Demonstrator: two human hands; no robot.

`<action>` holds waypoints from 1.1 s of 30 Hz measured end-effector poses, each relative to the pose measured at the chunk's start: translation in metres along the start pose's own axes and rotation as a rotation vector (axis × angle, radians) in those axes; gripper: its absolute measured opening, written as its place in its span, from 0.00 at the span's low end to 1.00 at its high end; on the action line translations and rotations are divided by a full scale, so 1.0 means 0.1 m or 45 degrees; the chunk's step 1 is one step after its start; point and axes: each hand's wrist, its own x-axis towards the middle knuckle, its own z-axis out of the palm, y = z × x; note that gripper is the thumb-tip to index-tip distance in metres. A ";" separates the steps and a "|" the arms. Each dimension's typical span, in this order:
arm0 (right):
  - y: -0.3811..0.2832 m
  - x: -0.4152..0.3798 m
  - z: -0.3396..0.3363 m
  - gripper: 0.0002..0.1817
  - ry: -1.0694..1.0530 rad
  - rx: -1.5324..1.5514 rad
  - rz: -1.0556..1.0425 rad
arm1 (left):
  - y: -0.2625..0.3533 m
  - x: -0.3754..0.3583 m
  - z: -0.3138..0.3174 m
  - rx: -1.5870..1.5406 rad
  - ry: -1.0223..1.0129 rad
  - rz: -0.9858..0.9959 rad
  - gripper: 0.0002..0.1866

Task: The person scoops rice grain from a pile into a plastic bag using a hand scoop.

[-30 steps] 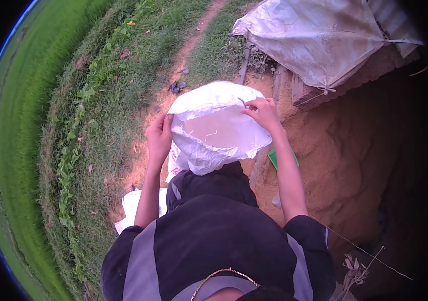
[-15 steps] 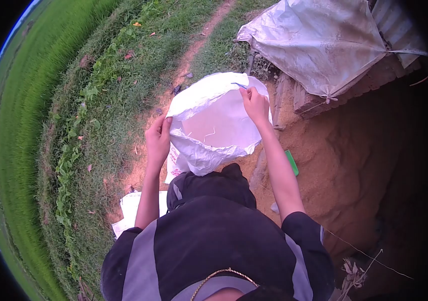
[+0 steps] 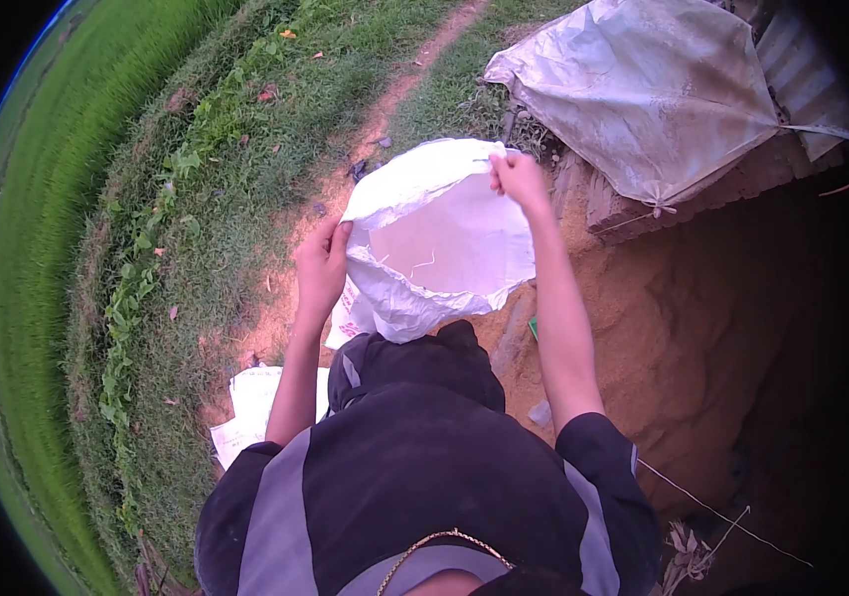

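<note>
A white sack (image 3: 399, 194) hangs in front of my body with its mouth wide toward me. A few pale strands lie inside it. My left hand (image 3: 321, 266) is closed on the left side of the sack's rim, thumb over the edge. At the far right of the rim, my right hand (image 3: 521, 182) pinches the sack's edge, where a small dark bluish strip shows by the fingertips. The sack's lower outside, with some reddish print, is partly hidden by my clothing.
White printed sacks (image 3: 253, 399) lie on the ground at left. A brown, loose heap (image 3: 663, 338) spreads at right, under a ledge (image 3: 683, 189) with a pale tarp (image 3: 633, 94). A green object (image 3: 534, 328) peeks out beside my right forearm. Grass (image 3: 216, 179) borders a dirt path.
My right hand has shifted slightly right and up along the rim, and its forearm now covers most of the green object. The left hand keeps its grip on the sack.
</note>
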 end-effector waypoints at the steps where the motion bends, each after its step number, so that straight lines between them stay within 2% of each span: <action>1: -0.16 -0.05 -0.09 0.17 -0.043 0.201 -0.121 | -0.03 0.00 0.01 0.018 -0.018 0.011 0.14; 4: -0.43 -0.04 -0.29 0.17 -0.060 0.764 -0.404 | -0.14 0.03 0.04 -0.014 -0.039 0.036 0.14; 6: -0.55 -0.08 -0.39 0.17 0.044 0.707 -0.369 | -0.09 0.03 0.08 0.017 -0.033 0.054 0.14; 8: -0.72 -0.15 -0.47 0.18 0.142 0.642 -0.351 | 0.00 0.02 0.12 0.270 -0.101 0.054 0.12; 10: -0.84 -0.23 -0.53 0.19 0.062 -0.395 -0.215 | -0.06 0.00 0.21 0.348 -0.133 0.103 0.11; 12: -0.85 -0.18 -0.63 0.19 0.029 -0.287 -0.232 | -0.10 -0.01 0.25 0.418 -0.179 0.165 0.11; 14: -0.81 -0.08 -0.80 0.17 0.447 0.053 -0.285 | -0.11 -0.01 0.25 0.577 -0.185 0.193 0.10; 15: -0.70 0.06 -0.81 0.14 0.449 0.167 -0.332 | -0.13 -0.01 0.24 0.573 -0.186 0.195 0.10; 17: -0.50 0.21 -1.02 0.11 0.530 0.570 -0.262 | -0.16 0.00 0.17 0.624 -0.287 0.392 0.09; 19: -0.05 0.62 -1.56 0.10 0.671 1.179 -0.055 | -0.31 0.04 0.00 0.684 -0.307 0.385 0.09; 21: 0.01 0.51 -1.94 0.12 0.851 1.232 -0.012 | -0.51 0.01 -0.22 0.793 -0.329 0.303 0.09; 22: -0.03 0.39 -2.01 0.13 0.918 1.100 -0.120 | -0.51 0.03 -0.24 0.793 -0.324 0.300 0.09; 23: -0.06 0.28 -2.02 0.14 0.975 0.965 -0.218 | -0.50 0.03 -0.28 0.725 -0.337 0.181 0.09; 24: -0.16 0.15 -1.97 0.14 0.955 0.966 -0.208 | -0.51 0.03 -0.34 0.659 -0.344 0.055 0.10; 25: -0.25 0.04 -1.87 0.15 0.837 0.799 -0.237 | -0.51 0.02 -0.29 0.480 -0.274 0.141 0.10; 26: -0.27 -0.02 -1.77 0.15 0.718 0.637 -0.263 | -0.49 0.02 -0.24 0.496 -0.269 0.110 0.10; 27: -0.16 0.05 -1.68 0.23 0.647 0.422 -0.311 | -0.47 0.06 -0.17 0.423 -0.272 0.096 0.11; 29: -0.14 0.02 -1.32 0.30 0.435 0.007 -0.470 | -0.43 0.09 -0.04 0.351 -0.286 0.080 0.11; 30: 0.03 0.11 -0.97 0.31 0.665 -0.218 -0.480 | -0.41 0.11 0.03 0.314 -0.265 0.095 0.11; 32: -0.04 -0.07 -0.44 0.29 0.773 -0.551 -0.645 | -0.39 0.13 0.09 0.277 -0.260 0.105 0.11; 33: -0.23 -0.44 -0.30 0.26 0.647 -0.651 -0.806 | -0.37 0.14 0.12 0.301 -0.274 0.096 0.11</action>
